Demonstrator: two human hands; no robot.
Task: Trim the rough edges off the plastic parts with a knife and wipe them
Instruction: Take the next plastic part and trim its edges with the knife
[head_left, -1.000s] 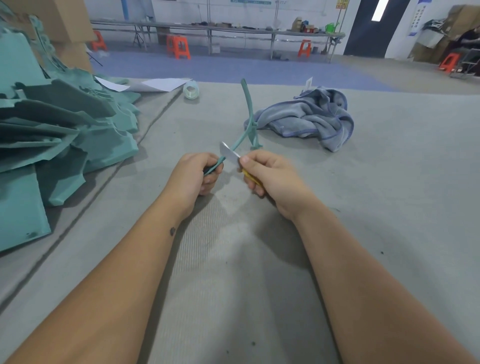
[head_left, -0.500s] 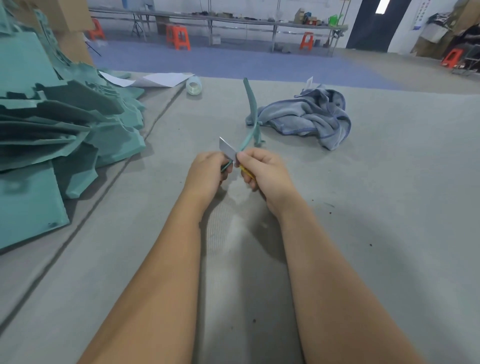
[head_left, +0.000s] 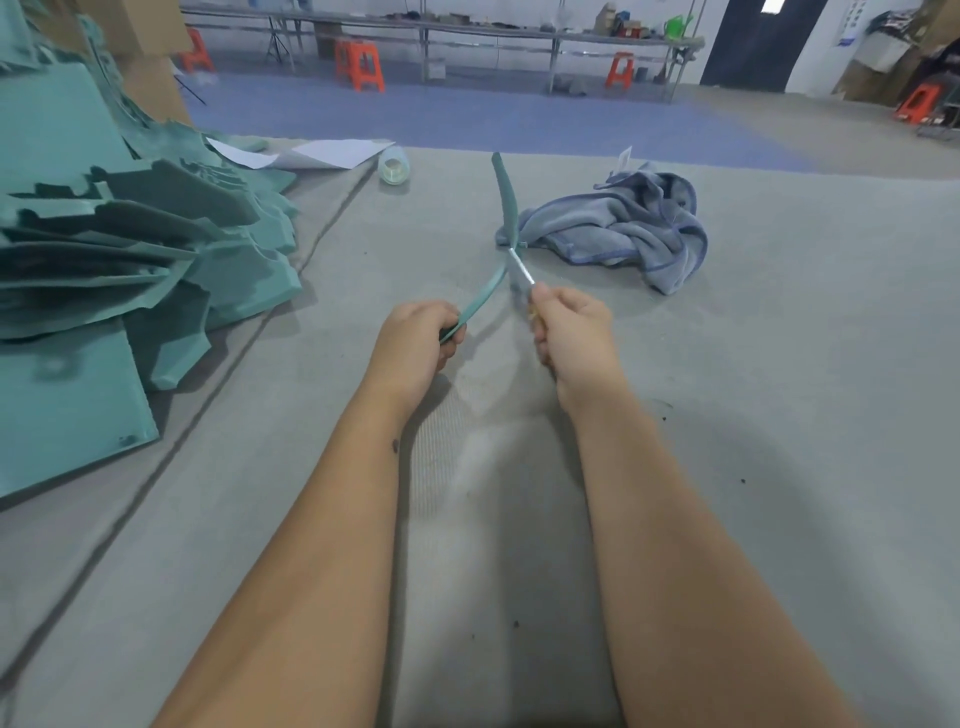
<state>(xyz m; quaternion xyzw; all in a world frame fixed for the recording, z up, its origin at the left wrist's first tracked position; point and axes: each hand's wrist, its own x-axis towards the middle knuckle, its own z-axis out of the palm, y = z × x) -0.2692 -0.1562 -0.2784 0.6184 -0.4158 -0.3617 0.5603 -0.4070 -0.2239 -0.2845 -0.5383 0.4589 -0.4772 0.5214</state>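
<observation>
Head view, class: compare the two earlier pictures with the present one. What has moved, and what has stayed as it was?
The knife in the right hand has run outward along the green plastic part, from beside the left hand to about halfway up it, and the two hands now sit further apart. Both grips are unchanged. The blue cloth and the stack of green parts lie as before.

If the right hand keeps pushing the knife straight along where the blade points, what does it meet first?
Probably the teal plastic part: the knife in the right hand has its tip at the part already. Beyond lies the blue towel; depth is unclear.
</observation>
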